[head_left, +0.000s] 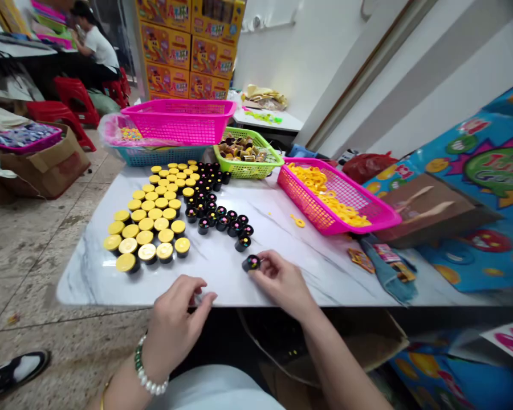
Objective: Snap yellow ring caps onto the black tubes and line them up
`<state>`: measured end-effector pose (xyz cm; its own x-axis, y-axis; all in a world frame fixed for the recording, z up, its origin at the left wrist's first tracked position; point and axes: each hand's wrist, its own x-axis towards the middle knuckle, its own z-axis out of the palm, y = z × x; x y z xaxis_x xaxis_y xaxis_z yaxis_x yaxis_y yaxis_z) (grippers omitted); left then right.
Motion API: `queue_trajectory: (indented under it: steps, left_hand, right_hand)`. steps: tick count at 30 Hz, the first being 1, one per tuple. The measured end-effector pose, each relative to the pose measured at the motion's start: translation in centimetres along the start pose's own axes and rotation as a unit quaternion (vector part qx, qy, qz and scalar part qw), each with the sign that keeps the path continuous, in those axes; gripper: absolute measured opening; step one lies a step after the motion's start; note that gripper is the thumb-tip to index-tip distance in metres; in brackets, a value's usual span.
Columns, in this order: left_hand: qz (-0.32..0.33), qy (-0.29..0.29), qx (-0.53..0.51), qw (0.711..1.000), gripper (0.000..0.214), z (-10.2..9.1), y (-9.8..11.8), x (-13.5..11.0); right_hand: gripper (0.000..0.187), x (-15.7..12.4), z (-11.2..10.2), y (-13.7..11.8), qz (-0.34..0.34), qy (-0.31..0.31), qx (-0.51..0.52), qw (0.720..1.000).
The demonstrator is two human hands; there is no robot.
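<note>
My right hand (pixel 282 283) pinches a small black cup (pixel 251 262) between thumb and fingers, close to the table's front edge. Coloured bits show in the cup's open top. Half curled at the front edge, my left hand (pixel 180 310) holds nothing, its thumb and forefinger apart. Beyond my hands stand several uncapped black cups (pixel 234 228), with coloured bits inside those nearest. To their left, several black cups with yellow lids (pixel 145 238) are set close together in rows. A yellow ring-shaped piece (pixel 298 221) lies loose on the white marbled table (pixel 222 279).
A pink basket (pixel 385 219) of yellow pieces stands at the right, beside a cardboard box (pixel 436 208). Behind the cups are a green basket (pixel 248 169) and a stacked pink basket (pixel 179 122). Small packets (pixel 361 260) lie at the right. A person (pixel 100 54) sits far left.
</note>
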<state>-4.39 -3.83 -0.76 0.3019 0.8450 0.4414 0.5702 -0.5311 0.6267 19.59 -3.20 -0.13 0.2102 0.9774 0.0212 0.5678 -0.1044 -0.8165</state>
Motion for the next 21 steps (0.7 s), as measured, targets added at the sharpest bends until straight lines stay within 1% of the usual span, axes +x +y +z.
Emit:
queue_trajectory:
  steps: [1,3,5,6,7,8,9,10,11,12,14,15,17,19,21]
  left_hand:
    - [0.006,-0.023,-0.007,1.000,0.018,0.8,0.2,0.7]
    - [0.013,-0.043,-0.004,0.999,0.036,2.2,0.3,2.2]
    - [0.015,-0.052,0.002,0.999,0.041,3.3,0.1,3.4]
    - [0.015,-0.057,0.001,0.998,0.039,3.7,0.0,3.9]
    - [0.015,-0.064,0.000,0.998,0.035,3.9,-0.1,4.3]
    - [0.014,-0.071,-0.002,0.997,0.033,4.0,-0.2,4.5]
    - [0.012,-0.076,-0.003,0.997,0.033,4.0,-0.3,4.6]
    - [0.010,-0.079,-0.005,0.997,0.037,3.9,-0.3,4.6]
    - [0.007,-0.080,-0.006,0.997,0.043,3.8,-0.3,4.4]
    - [0.004,-0.078,-0.008,0.997,0.050,3.6,-0.3,4.3]
    - [0.000,-0.070,-0.020,0.997,0.057,3.4,-0.4,4.0]
    - [0.001,-0.064,-0.030,0.998,0.054,3.3,-0.4,3.8]
    - [0.004,-0.056,-0.050,0.997,0.042,3.1,-0.5,3.7]
    - [0.003,-0.056,-0.058,0.997,0.031,3.1,-0.4,3.6]
    - [0.002,-0.061,-0.057,0.996,0.028,3.1,-0.3,3.6]
  right_hand:
    - [0.019,-0.7,0.5,-0.5,-0.007,-0.006,0.000,1.000]
    - [0.022,-1.2,1.1,-1.4,-0.038,-0.052,0.011,0.998]
    - [0.027,-0.2,0.6,-1.6,-0.068,-0.103,0.012,0.992]
    - [0.029,0.9,-0.3,-1.3,-0.077,-0.101,-0.007,0.992]
    - [0.029,2.2,-1.5,-0.9,-0.076,-0.077,-0.043,0.993]
    - [0.030,3.8,-3.0,-0.2,-0.068,-0.015,-0.104,0.992]
    - [0.034,5.5,-4.6,0.6,-0.058,0.065,-0.190,0.978]
    - [0.037,7.2,-6.0,1.6,-0.040,0.119,-0.281,0.951]
    - [0.041,8.8,-7.3,2.7,-0.011,0.123,-0.366,0.922]
    - [0.043,10.0,-8.2,3.7,0.029,0.088,-0.438,0.894]
    - [0.037,11.5,-9.3,5.6,0.061,0.040,-0.467,0.881]
    - [0.035,11.7,-9.5,6.3,0.068,0.021,-0.475,0.877]
    - [0.032,11.3,-9.8,7.1,0.071,0.007,-0.474,0.878]
    - [0.033,10.4,-10.2,7.2,0.077,-0.002,-0.471,0.879]
    - [0.035,9.8,-10.5,6.8,0.084,-0.016,-0.460,0.884]
